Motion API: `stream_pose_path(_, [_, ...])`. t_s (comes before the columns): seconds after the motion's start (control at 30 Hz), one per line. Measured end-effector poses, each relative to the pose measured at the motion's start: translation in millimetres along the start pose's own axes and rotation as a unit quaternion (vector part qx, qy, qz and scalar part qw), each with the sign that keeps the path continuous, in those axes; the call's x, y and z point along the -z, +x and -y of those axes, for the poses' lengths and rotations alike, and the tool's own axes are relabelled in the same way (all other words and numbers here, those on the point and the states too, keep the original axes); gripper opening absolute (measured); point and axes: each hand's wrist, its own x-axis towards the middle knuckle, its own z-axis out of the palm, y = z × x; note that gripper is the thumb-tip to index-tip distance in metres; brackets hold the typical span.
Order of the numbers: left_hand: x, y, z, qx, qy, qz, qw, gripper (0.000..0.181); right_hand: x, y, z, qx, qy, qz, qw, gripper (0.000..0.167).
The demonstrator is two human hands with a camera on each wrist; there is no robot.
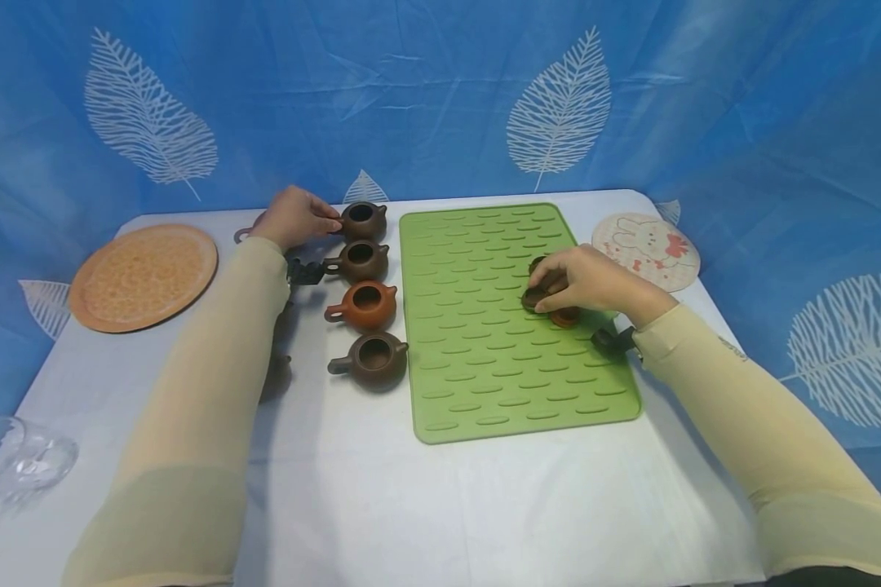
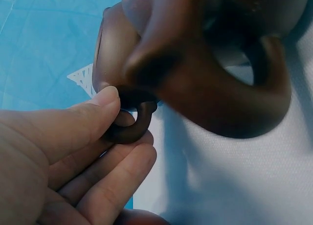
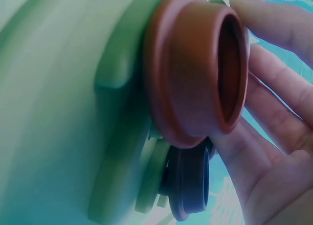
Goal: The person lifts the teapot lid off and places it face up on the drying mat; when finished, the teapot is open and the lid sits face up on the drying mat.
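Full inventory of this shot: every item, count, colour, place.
Brown teapots: 3, brown, in the column left of the mat
Orange-red teapot: 1, orange-red, third from the back in that column
Half-hidden teapots: at least 2, brown, behind the left sleeve
Dark lids: at least 2, dark brown, at the right hand
Red lid: 1, reddish-orange, on the mat
Mat: 1, green, centre-right
Round disc: 1, tan, back left
Rabbit-print pad: 1, pale, back right
Glassware: at least 1, clear, left edge
Table: 1, white, underneath
Backdrop: 1, blue with white leaves, behind
Wrist devices: 2, black, at the wrists
Sleeves: 2, pale yellow, both arms
Left hand: 1, bare, pinching the rear teapot's handle
Right hand: 1, bare, over the mat
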Motion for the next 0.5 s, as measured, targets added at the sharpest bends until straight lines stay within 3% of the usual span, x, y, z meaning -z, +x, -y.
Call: stream_pose_path(0.5, [0.5,0.8,0.8,-0.004,0.004,0.003,1.0000,0.033,5.0,-1.8,3.7,-0.016,0.000,-0.004,0.9999,0.035])
